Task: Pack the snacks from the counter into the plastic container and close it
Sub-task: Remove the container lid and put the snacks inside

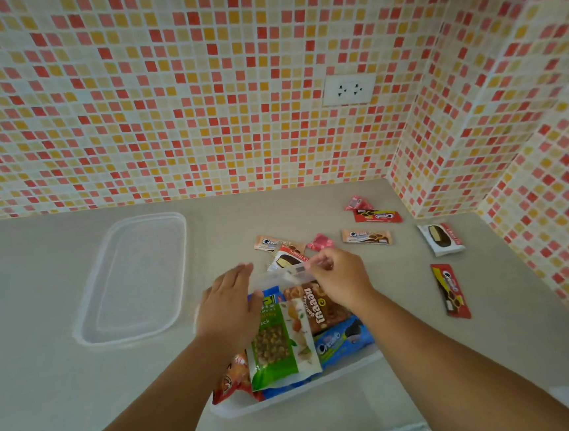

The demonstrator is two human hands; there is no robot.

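Note:
A clear plastic container (293, 395) sits on the counter in front of me, holding a green nut bag (276, 348), a blue cream-biscuit pack (342, 341), a brown pack (318, 307) and a red-orange bag (234, 379). My left hand (229, 307) lies flat on the snacks at the container's far left. My right hand (338, 276) pinches a small clear-wrapped packet (293, 273) over the far rim. The clear lid (134, 280) lies flat to the left.
Loose snacks lie on the counter beyond and to the right: two peach biscuit packs (365, 236), pink candies (319, 241), red packs (377, 215) (451, 290) and white chocolate-pie packs (441, 238). The tiled wall with a socket (349, 89) closes the back and right.

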